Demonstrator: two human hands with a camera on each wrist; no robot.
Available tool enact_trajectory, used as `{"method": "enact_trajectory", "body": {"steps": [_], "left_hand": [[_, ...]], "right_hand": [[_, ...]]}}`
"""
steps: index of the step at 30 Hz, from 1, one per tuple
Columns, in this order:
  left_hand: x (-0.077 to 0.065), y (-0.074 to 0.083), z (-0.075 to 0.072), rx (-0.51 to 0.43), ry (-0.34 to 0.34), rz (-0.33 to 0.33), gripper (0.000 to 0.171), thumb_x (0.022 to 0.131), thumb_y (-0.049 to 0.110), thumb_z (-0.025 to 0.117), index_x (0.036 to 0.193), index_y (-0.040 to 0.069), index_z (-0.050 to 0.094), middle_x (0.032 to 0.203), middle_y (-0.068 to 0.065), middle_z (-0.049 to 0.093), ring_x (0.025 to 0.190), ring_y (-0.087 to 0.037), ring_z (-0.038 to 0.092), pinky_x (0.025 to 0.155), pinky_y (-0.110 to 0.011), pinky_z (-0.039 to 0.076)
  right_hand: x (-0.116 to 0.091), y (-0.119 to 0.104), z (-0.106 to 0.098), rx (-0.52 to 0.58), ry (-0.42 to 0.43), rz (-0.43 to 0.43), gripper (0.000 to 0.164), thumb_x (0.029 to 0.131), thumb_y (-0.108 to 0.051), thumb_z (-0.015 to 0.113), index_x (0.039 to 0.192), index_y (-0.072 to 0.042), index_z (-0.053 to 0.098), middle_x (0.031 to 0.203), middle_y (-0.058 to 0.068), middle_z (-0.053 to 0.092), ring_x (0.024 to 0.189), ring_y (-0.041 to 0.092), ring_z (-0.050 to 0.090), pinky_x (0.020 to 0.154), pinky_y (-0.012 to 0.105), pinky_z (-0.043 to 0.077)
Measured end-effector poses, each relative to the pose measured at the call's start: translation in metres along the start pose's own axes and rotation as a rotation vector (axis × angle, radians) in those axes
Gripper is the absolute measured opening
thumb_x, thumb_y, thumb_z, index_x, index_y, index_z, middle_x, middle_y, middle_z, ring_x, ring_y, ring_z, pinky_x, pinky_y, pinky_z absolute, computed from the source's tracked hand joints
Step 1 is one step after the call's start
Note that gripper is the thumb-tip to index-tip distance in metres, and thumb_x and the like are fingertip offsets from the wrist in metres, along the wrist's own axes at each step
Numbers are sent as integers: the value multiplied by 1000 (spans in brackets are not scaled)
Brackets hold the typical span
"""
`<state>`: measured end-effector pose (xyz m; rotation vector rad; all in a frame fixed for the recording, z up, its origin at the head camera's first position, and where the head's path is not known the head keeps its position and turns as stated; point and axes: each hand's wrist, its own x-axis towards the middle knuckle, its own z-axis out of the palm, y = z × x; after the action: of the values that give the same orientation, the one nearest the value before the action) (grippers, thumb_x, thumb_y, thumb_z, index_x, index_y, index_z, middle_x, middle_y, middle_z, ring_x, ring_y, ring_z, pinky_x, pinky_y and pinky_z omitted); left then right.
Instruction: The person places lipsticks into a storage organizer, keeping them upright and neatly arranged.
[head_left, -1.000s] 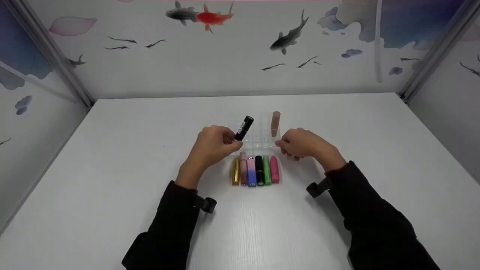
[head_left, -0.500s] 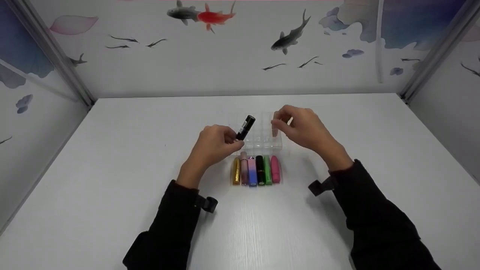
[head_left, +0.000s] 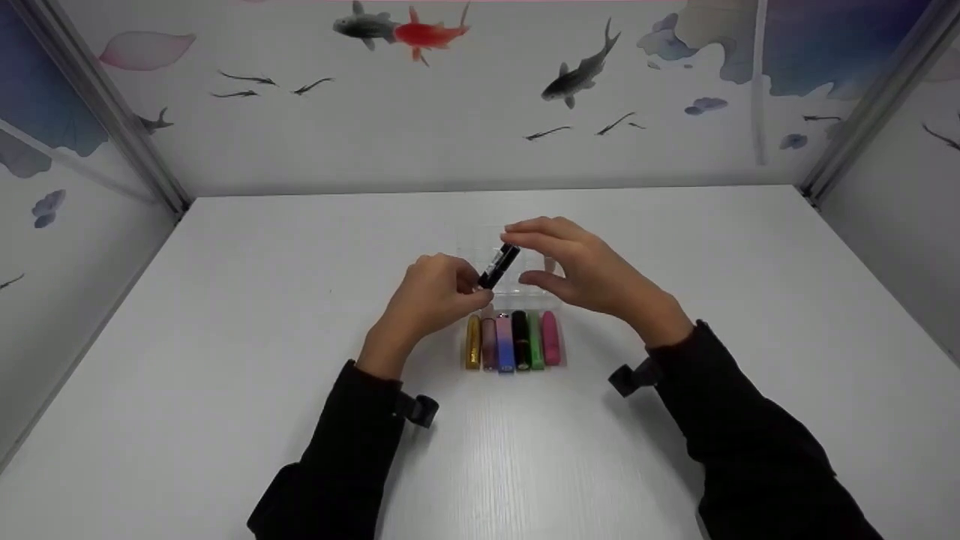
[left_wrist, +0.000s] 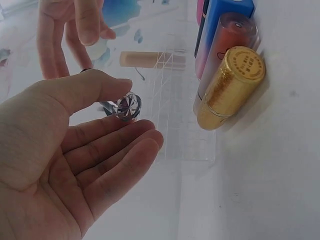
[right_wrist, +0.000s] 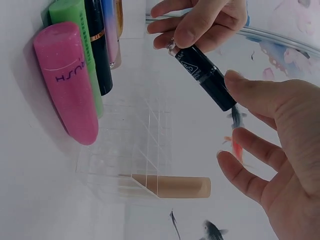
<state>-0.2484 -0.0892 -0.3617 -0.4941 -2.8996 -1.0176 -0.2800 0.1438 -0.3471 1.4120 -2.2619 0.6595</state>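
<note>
Fingers and thumb of the left hand (head_left: 435, 296) pinch the black tube (head_left: 498, 266) by its faceted clear end, tilted before the rack (right_wrist: 110, 145); right hand (head_left: 589, 268) — at the tan tube (right_wrist: 185, 187) half a second ago — now at the black tube's other end, fingers and thumb spread, contact unclear; work thus seems centred on this one piece; tan tube sits in the rack; six more tubes (head_left: 505, 345) lie along its near side.

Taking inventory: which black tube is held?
The white-lettered tube, pinched by the left hand; the gold-banded tube sits beside the green tube.
</note>
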Motion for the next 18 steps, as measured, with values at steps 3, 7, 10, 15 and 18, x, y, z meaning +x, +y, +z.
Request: {"method": "enact_trajectory", "body": {"steps": [3, 7, 10, 15, 18], "left_hand": [[0, 1, 1, 6, -2, 7, 23, 81, 29, 68, 89, 9, 74, 77, 1, 70, 66, -10, 61, 57, -24, 46], [0, 1, 2, 12, -2, 29, 23, 81, 29, 68, 89, 9, 74, 76, 1, 70, 64, -10, 61, 56, -23, 46], [0, 1, 2, 19, -8, 39, 23, 80, 28, 68, 89, 8, 74, 76, 0, 70, 64, -9, 61, 55, -23, 47], [-1, 2, 2, 32, -19, 44, 22, 80, 28, 67, 89, 9, 74, 77, 1, 70, 64, -9, 60, 56, -23, 47], [-1, 2, 1, 23, -22, 48, 21, 80, 28, 67, 88, 9, 73, 75, 1, 69, 62, -9, 59, 54, -23, 46]], "right_hand": [[0, 0, 3, -17, -10, -23, 46, 85, -9, 69, 129, -11, 57, 134, 4, 54, 119, 18, 52, 83, 28, 51], [0, 0, 6, -36, -11, -21, 42, 84, -5, 69, 125, -12, 60, 132, 2, 56, 118, 17, 53, 88, 30, 51], [0, 1, 7, -34, -15, -15, 41, 84, -4, 69, 123, -11, 61, 129, 3, 58, 116, 17, 54, 89, 30, 51], [-1, 3, 8, -40, -24, -7, 40, 84, -4, 69, 123, -11, 62, 124, 3, 60, 113, 15, 55, 89, 29, 51], [-1, 3, 7, -63, -22, 12, 39, 84, -5, 69, 121, -11, 63, 120, 2, 61, 113, 15, 56, 90, 29, 50]]}}
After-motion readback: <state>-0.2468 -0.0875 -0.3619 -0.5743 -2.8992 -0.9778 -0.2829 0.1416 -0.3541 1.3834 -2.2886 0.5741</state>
